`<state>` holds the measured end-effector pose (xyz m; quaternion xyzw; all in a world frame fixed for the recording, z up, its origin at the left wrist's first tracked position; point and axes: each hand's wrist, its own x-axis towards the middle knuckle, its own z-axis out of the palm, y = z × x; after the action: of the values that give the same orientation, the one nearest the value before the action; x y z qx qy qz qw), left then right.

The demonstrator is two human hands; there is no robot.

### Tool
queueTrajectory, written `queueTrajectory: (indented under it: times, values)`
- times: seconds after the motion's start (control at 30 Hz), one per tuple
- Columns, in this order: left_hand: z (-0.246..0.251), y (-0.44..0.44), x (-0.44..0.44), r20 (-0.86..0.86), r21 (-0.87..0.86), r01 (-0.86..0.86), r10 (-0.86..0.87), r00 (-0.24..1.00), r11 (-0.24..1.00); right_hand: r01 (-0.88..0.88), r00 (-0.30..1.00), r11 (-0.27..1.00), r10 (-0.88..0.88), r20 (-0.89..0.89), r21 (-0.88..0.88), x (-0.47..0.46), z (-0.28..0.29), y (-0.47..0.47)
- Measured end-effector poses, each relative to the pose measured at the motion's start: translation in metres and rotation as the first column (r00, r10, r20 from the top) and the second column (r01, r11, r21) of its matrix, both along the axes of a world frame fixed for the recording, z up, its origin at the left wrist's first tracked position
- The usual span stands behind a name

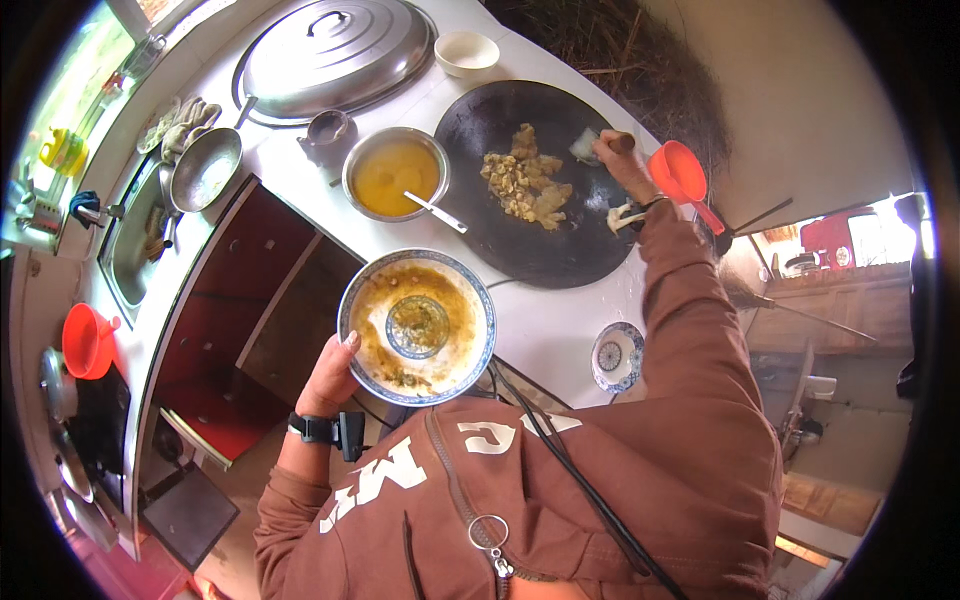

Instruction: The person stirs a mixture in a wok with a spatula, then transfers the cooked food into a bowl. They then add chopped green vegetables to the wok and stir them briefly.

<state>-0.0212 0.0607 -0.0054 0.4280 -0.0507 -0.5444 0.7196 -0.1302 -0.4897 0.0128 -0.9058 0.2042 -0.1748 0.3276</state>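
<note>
My left hand (330, 375) grips the left rim of a blue-and-white bowl (471, 326), whose inside is smeared with brown sauce. My right hand (621, 161) is closed around the wooden handle of a spatula (584, 147), its metal blade over the right side of a large dark wok (510, 259). Pieces of browned food (529, 180) lie in the middle of the wok. Left of it stands a metal basin (351, 196) of yellow-orange liquid (386, 174), with a white-handled utensil (439, 213) leaning over its rim.
A red plastic ladle (679, 171) lies beside my right wrist. A patterned bowl (616, 357) stands near my right sleeve. Beyond are a cream bowl (466, 54), a domed metal lid (330, 60) and a dark small pot (328, 129). A small pan (208, 171) sits by the sink (127, 255).
</note>
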Motion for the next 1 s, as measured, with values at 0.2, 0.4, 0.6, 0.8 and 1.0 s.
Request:
queueTrajectory:
  times: [0.2,0.4,0.6,0.8,1.0]
  values:
    - [0.000,0.000,-0.005,-0.001,-0.004,-0.035,0.035,0.999,0.999,0.148,0.985,0.830,-0.078,-0.152,0.538,-0.018,0.037,-0.003]
    - [-0.006,-0.002,-0.007,-0.032,-0.010,0.003,-0.003,0.999,1.000,0.299,0.954,0.719,-0.224,-0.199,0.628,-0.004,0.010,0.012]
    - [-0.012,-0.005,-0.006,-0.019,-0.002,0.048,-0.048,0.999,0.999,0.311,0.950,0.782,-0.276,-0.146,0.540,0.015,0.003,0.026]
    - [-0.005,0.002,-0.005,0.010,-0.039,0.037,-0.037,0.999,0.999,0.445,0.868,0.769,-0.496,-0.011,0.459,0.015,-0.026,0.035]
    - [0.002,0.006,-0.010,-0.005,-0.059,-0.024,0.024,1.000,0.998,0.299,0.903,0.750,-0.423,0.080,0.590,-0.005,-0.025,0.038]
